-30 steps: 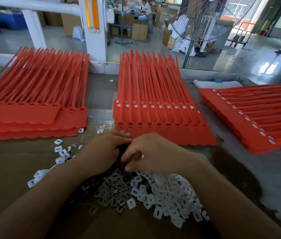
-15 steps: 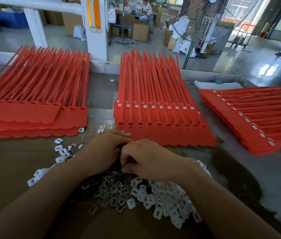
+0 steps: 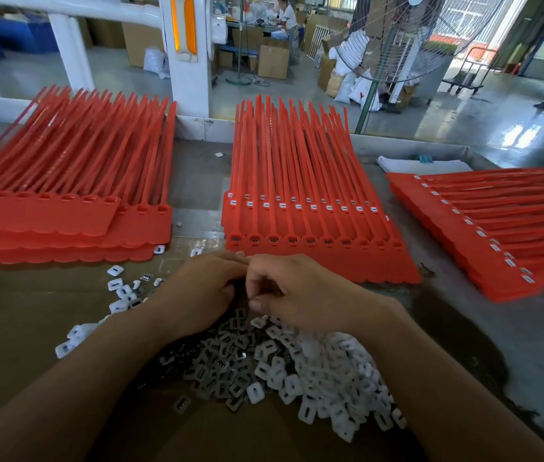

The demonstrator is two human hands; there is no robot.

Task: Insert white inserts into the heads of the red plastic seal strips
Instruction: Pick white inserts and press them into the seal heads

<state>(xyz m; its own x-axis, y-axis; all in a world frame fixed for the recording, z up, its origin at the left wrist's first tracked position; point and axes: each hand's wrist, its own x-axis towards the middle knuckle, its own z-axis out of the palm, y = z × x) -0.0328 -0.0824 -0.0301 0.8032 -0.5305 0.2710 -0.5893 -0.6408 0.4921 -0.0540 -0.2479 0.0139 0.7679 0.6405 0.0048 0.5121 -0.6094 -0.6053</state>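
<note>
right hand (image 3: 300, 291) now higher over white inserts (image 3: 314, 368), beside left hand (image 3: 203, 288)

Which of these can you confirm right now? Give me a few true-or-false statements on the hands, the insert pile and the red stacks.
1. The left hand and right hand are close together over the pile of white inserts. True.
2. The left stack shows white inserts in its heads. False: its visible heads are empty. The middle stack and right stack show white ones.
3. The right hand rests on the right stack. False: it is over the pile, apart from that stack.
4. A fan stands beyond the bench. True.
</note>
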